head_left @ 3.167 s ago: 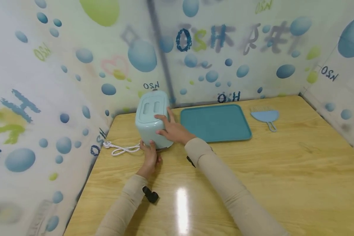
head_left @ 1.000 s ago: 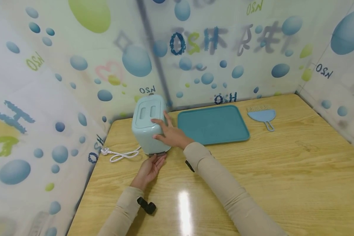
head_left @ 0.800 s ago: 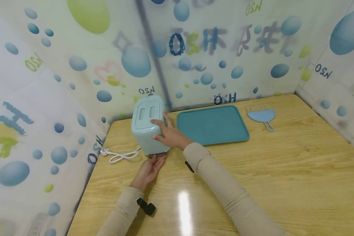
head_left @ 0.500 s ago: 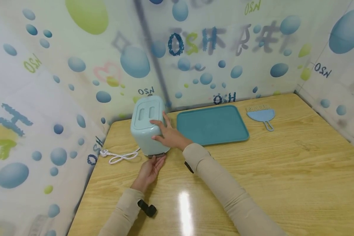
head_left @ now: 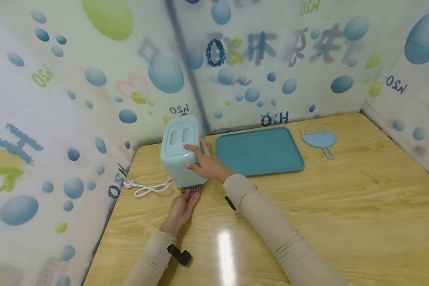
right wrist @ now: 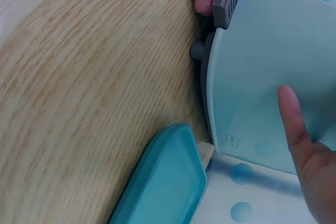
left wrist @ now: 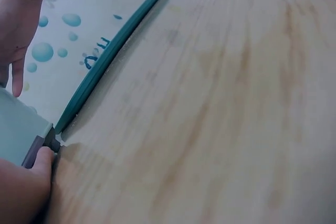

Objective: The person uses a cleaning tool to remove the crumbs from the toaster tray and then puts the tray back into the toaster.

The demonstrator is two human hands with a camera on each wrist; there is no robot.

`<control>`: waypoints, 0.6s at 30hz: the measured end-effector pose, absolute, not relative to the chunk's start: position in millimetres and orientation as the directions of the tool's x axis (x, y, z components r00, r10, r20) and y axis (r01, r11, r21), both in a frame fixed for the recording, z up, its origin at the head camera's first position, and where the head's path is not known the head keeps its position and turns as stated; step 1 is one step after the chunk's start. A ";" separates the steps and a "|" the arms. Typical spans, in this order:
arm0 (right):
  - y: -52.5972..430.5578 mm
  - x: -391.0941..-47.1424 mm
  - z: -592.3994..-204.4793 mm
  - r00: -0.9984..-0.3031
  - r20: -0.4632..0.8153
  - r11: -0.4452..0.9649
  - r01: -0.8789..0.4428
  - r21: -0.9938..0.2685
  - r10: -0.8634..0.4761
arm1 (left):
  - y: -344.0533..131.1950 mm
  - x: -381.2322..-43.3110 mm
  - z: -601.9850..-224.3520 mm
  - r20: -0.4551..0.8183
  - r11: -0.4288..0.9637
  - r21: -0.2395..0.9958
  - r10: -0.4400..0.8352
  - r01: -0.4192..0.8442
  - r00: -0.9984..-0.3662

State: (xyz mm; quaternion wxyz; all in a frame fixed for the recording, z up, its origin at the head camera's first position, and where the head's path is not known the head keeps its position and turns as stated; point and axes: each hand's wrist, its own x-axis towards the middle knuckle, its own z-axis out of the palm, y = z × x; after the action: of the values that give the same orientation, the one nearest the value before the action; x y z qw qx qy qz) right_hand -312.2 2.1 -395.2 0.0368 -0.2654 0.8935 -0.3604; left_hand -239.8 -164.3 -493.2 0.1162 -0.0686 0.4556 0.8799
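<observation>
A pale blue toaster (head_left: 178,167) with a two-recess lid on top stands at the back left of the table. From its base edge facing me, a grey slotted crumb tray (head_left: 192,188) sticks out a little. My left hand (head_left: 180,208) pinches this tray, thumb above and fingers underneath; the right wrist view shows the tray (right wrist: 228,3) partly out of the toaster (right wrist: 262,66). With fingers spread, my right hand (head_left: 210,163) rests against the toaster's right side and lid edge. The thumb of the right hand (right wrist: 315,166) extends along the toaster's wall.
A white power cord (head_left: 148,188) with its plug lies left of the toaster. Close on its right is a teal tray (head_left: 259,153). A small blue brush-shaped dustpan or comb (head_left: 319,139) lies farther right. Patterned walls (head_left: 250,95) border the wooden table (head_left: 307,214).
My left hand has shifted from the toaster's lower left corner to the crumb tray and grips it. The tray now sticks out slightly farther towards me. My right hand stays on the toaster.
</observation>
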 end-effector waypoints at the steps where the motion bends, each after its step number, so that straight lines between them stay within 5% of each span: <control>1: 2.2 -312.2 -394.9 -0.857 0.121 0.603 -0.446 -0.661 -0.501 | -160.9 -237.2 -486.0 -0.265 -0.524 0.805 0.104 -0.279 -0.959; 9: 3.0 -313.9 -395.8 -0.860 0.136 0.609 -0.451 -0.653 -0.492 | -155.8 -233.7 -465.9 -0.312 -0.610 0.726 0.118 -0.317 -0.943; 18: 3.0 -311.6 -395.5 -0.856 0.127 0.614 -0.455 -0.645 -0.501 | -157.7 -236.0 -473.0 -0.321 -0.533 0.786 0.083 -0.314 -0.944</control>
State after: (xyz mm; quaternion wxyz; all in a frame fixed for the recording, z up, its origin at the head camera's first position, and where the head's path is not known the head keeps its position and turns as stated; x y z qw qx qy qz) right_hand -311.6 3.0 -395.5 0.0330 -0.2661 0.8978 -0.3493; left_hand -236.0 -157.7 -473.0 0.1144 -0.1230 0.4694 0.8669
